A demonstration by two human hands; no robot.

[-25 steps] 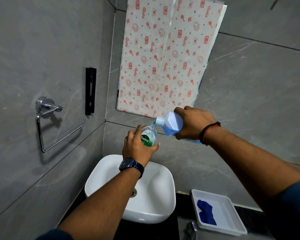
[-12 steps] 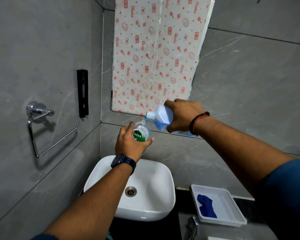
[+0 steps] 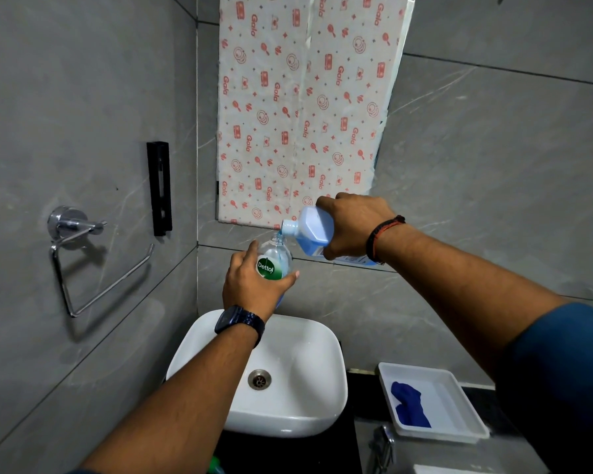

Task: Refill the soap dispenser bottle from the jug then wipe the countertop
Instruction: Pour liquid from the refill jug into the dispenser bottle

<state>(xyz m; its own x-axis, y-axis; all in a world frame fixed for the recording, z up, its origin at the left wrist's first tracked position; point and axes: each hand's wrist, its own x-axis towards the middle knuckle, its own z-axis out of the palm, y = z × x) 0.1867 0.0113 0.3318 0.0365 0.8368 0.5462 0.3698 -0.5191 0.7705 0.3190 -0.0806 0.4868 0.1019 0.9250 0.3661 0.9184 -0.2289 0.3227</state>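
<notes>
Open air lies over the white basin (image 3: 298, 415) at 6 o'clock, below both raised forearms. At 9 o'clock the towel ring (image 3: 96, 268) and black bracket (image 3: 159, 188) jut from the left wall. At 4 o'clock a white tray (image 3: 459, 398) holding a blue cloth (image 3: 408, 403) occupies the surface (image 3: 442, 456), beside a chrome tap (image 3: 384, 443).

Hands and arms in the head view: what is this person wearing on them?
The left hand has a dark wristwatch with a rectangular face at the wrist. The right hand wears a thin black and red thread band. Both forearms are bare; a blue sleeve covers the right upper arm.
</notes>
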